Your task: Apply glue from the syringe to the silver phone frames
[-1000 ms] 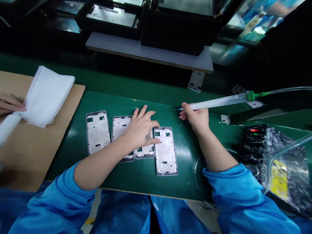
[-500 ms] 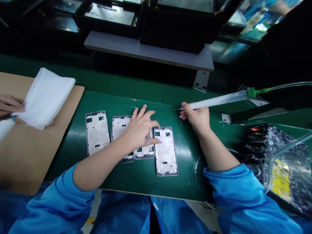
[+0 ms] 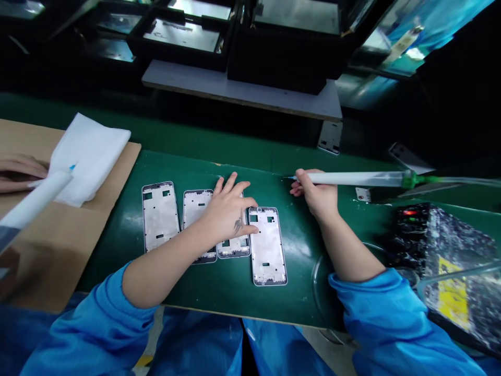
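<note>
My left hand (image 3: 226,214) is spread open over the row of metal phone frames. Its thumb and index finger touch or hover at the upper left edge of the rightmost phone frame (image 3: 270,248). Partly hidden beneath the palm and wrist are two more frames, a middle one (image 3: 234,248) and its left neighbour (image 3: 192,206). Farthest left lies another phone frame (image 3: 159,214), mostly uncovered. My right hand (image 3: 319,196) grips a glue dispensing syringe (image 3: 360,179) near its needle end. The needle points left, above the mat and apart from the frames.
On the left, a co-worker's hand (image 3: 23,169) rests by a white cloth (image 3: 94,151) on brown cardboard (image 3: 43,235), with another syringe (image 3: 37,201). A speckled control box (image 3: 457,261) stands right. A shelf (image 3: 242,96) crosses the back; a frame (image 3: 331,137) lies beneath its end.
The syringe in my right hand has swung from slanted to nearly level, its rear end lower. The co-worker's syringe has risen, its tip now over the cloth. My left hand stays nearly still.
</note>
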Demonstrator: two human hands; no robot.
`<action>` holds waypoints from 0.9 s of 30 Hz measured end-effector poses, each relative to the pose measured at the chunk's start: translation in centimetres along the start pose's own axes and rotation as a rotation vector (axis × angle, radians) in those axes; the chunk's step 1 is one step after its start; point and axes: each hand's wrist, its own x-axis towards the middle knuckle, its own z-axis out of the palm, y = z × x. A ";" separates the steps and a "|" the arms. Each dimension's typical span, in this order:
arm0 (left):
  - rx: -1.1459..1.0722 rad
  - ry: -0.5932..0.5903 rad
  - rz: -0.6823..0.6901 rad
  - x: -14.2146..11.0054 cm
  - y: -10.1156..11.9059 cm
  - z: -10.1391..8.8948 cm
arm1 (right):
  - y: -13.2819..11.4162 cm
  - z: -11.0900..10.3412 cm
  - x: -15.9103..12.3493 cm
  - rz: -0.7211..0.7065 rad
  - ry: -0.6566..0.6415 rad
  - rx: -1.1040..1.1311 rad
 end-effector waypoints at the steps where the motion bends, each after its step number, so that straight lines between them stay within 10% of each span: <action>1: -0.001 0.005 0.002 0.0 0.0 0.0 | 0.0 -0.1 -0.1 -0.005 -0.013 0.011; 11: 0.009 0.016 0.021 -0.3 -0.3 0.0 | -0.9 -0.8 -2.4 -0.154 0.006 -0.074; 18: 0.033 0.034 -0.003 -0.6 0.1 0.2 | -2.3 -3.7 -9.8 -0.239 -0.254 -0.632; 27: 0.067 0.208 -0.091 -1.4 -0.7 -1.7 | -4.7 -2.9 -16.0 -0.198 -0.342 -0.766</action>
